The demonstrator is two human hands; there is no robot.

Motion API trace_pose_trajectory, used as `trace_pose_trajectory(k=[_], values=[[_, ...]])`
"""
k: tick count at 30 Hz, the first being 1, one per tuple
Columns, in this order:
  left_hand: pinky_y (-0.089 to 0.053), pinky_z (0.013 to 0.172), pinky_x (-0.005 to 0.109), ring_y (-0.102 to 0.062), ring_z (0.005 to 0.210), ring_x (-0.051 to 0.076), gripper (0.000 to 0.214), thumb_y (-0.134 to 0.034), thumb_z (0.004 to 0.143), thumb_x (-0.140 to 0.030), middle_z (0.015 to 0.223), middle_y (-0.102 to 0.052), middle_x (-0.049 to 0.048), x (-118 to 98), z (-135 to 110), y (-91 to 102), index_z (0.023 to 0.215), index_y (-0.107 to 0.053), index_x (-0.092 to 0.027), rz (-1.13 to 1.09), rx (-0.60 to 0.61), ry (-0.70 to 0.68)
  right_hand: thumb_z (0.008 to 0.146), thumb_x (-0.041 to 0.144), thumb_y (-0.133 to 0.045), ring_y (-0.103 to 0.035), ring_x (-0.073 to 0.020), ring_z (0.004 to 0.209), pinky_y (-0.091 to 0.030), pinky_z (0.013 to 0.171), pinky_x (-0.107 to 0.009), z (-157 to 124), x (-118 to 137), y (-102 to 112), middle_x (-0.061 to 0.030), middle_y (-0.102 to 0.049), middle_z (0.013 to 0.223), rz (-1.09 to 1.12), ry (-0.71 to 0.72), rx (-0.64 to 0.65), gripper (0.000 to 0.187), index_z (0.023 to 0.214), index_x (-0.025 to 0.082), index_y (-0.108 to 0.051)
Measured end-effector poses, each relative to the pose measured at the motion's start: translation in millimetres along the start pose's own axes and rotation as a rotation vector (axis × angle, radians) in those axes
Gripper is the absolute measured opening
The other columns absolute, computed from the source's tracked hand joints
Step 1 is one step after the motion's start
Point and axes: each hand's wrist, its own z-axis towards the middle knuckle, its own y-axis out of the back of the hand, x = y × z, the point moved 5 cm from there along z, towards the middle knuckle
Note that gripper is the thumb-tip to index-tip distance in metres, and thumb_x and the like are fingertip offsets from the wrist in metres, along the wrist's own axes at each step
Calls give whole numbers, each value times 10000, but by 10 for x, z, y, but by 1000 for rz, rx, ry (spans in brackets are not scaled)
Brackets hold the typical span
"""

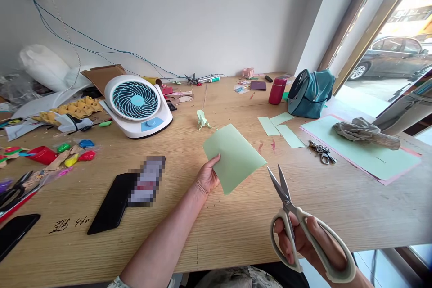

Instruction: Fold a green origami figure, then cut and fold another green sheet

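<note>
A light green sheet of paper (236, 157) is pinched at its left edge by my left hand (208, 175), thumb on top, held above the table. My right hand (303, 238) has its fingers through the handles of a pair of scissors (286, 202) with cream grips. The blades stand partly apart and point up toward the paper's right corner, a little short of it. Behind the sheet, a small pale green folded paper piece (201, 119) sits on the table. Several green paper strips (290, 136) lie to the right.
A white fan (137, 103) stands at left beside two phones (113, 202). Keys (322, 152), a red bottle (277, 91) and a teal bag (311, 94) are at right, near larger green sheets (364, 144) weighted by a wrapped bundle. Clutter covers the far left.
</note>
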Motion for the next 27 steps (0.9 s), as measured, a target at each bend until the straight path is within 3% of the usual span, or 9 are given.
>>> trace_pose_trajectory(k=[5, 10, 20, 27], values=[[-549, 951, 351, -735, 854, 192, 240, -614, 887, -152, 930, -766, 76, -4, -12, -1, 1121, -649, -116, 16, -2, 4, 939, 600, -446, -576, -172, 618, -454, 551, -286, -1, 6, -21, -75, -643, 737, 66, -32, -60, 447, 891, 193, -624], [-538, 966, 362, -728, 923, 211, 242, -626, 875, -152, 957, -761, 88, -1, -15, 5, 1113, -655, -119, 32, -8, 7, 901, 655, -475, -579, -155, 546, -444, 523, -277, 34, -17, -51, -65, -631, 701, 55, -63, -20, 525, 850, 162, -650], [-549, 945, 346, -730, 829, 184, 219, -611, 884, -158, 917, -762, 66, 1, -7, 12, 1094, -663, -123, 59, -14, 1, 905, 667, -465, -580, -136, 547, -461, 541, -262, 58, 0, -41, -56, -623, 688, 71, -94, -18, 556, 948, 151, -667], [-543, 958, 374, -727, 903, 213, 273, -652, 840, -158, 999, -757, 97, 19, -13, 16, 1111, -664, -124, 112, 15, 18, 918, 641, -462, -588, -139, 563, -457, 544, -254, 70, -14, -27, -60, -635, 688, 102, -78, -38, 523, 934, 157, -660]])
